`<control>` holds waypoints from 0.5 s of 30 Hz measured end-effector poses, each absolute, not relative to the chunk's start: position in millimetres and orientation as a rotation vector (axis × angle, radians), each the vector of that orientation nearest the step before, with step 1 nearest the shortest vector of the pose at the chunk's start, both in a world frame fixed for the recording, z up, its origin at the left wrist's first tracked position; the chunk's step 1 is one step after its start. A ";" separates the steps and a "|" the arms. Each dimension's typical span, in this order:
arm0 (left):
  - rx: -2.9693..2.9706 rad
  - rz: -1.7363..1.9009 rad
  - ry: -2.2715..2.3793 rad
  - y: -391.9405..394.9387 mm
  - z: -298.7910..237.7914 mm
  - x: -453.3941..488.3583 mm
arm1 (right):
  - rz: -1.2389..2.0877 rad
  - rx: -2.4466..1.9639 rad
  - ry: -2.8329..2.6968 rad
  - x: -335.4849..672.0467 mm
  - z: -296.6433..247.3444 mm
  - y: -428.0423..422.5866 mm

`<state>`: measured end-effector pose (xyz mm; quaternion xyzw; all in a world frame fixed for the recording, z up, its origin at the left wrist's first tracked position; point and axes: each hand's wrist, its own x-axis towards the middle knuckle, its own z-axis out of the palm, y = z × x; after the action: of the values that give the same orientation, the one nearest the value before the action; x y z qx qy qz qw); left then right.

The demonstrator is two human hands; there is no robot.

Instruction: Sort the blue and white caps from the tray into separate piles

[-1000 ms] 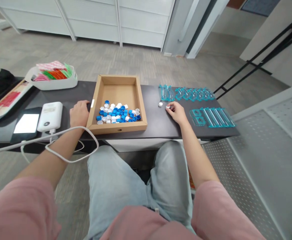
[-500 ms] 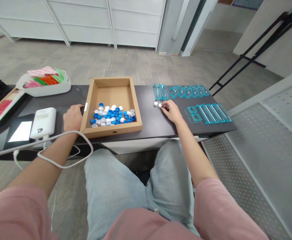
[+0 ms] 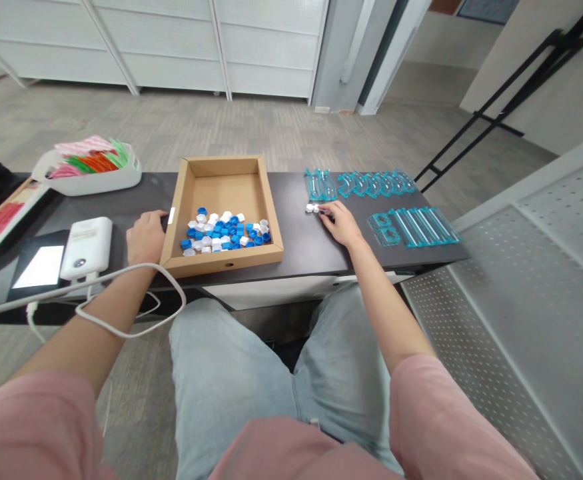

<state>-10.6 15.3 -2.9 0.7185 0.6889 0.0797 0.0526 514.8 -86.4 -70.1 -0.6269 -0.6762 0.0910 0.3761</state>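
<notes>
My right hand (image 3: pixel 342 223) is over the dark tabletop, its fingertips pinched at the right side of a small white hexagonal piece (image 3: pixel 316 208). A second white hexagonal piece (image 3: pixel 309 208) lies directly to the left, seemingly touching the first. My left hand (image 3: pixel 145 238) rests on the table against the left wall of a shallow cardboard box (image 3: pixel 187 193); its fingers are partly stretched toward the wall and nothing shows in them. Many blue and white hexagonal pieces (image 3: pixel 228 230) lie loose in the near half of the box.
Clear teal-edged plastic parts (image 3: pixel 321 185) stand behind my right hand, and more teal parts (image 3: pixel 424 227) lie to its right. A white basket (image 3: pixel 94 180) of colourful sticks, a white power bank (image 3: pixel 87 248) and a looping white cable (image 3: pixel 121 269) are at the left.
My right hand has shifted the nearer white piece slightly left, so the two white pieces now sit side by side. My left hand has stayed in place.
</notes>
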 end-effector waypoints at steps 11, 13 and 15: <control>2.181 0.286 2.061 12.0 -1.5 -10.0 | 0.213 -1.627 -1.621 516.2 -65.8 -87.8; 2.175 0.318 2.071 11.2 -3.0 -9.0 | 0.195 -1.614 -1.594 518.4 -65.9 -89.1; 2.174 0.350 2.072 10.8 -5.4 -8.5 | 0.192 -1.594 -1.542 517.3 -63.4 -90.4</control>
<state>-8.5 10.8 -5.4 0.7178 0.6840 0.1157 0.0588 517.3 -90.4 -63.4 -0.6424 -0.6213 0.0773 0.4419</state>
